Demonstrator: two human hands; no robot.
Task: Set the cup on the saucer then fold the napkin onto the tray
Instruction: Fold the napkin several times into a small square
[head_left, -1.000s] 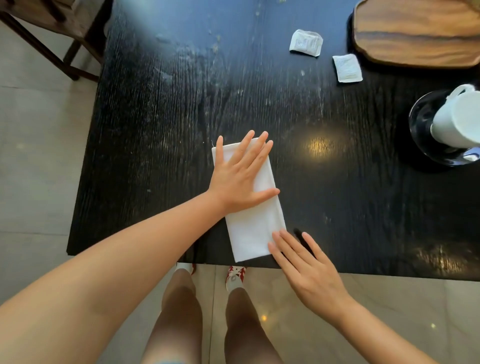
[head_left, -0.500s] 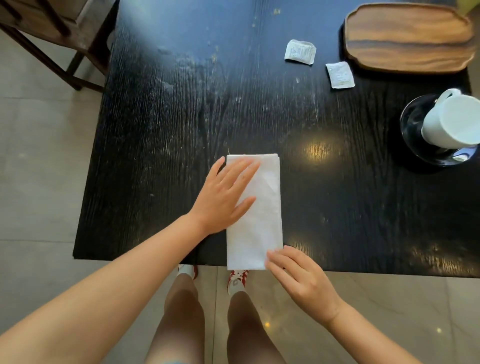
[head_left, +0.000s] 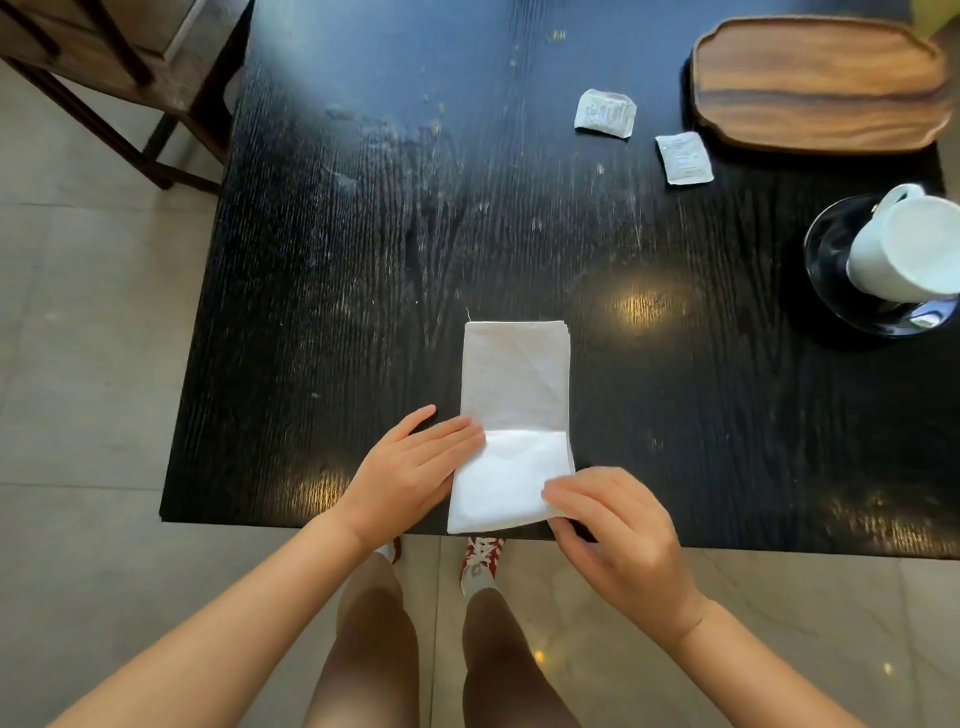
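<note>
A white napkin (head_left: 514, 395) lies as a long folded strip at the near edge of the black table (head_left: 363, 260). Its near end is turned up and over, with the fold edge across the strip's middle. My left hand (head_left: 410, 467) holds the left side of that raised flap. My right hand (head_left: 618, 525) pinches the flap's right near corner. A white cup (head_left: 904, 249) stands on a dark glossy saucer (head_left: 826, 260) at the right edge. The wooden tray (head_left: 815, 83) sits bare at the far right.
Two small white sachets (head_left: 605, 113) (head_left: 683, 157) lie just left of the tray. A wooden chair (head_left: 114, 67) stands off the table's far left corner. My legs and red-and-white shoes (head_left: 480, 558) are below the table's near edge, on a tiled floor.
My left hand slid from flat on the napkin's middle back to its near left side. My right hand took the near corner, and both lifted the near end up and over.
</note>
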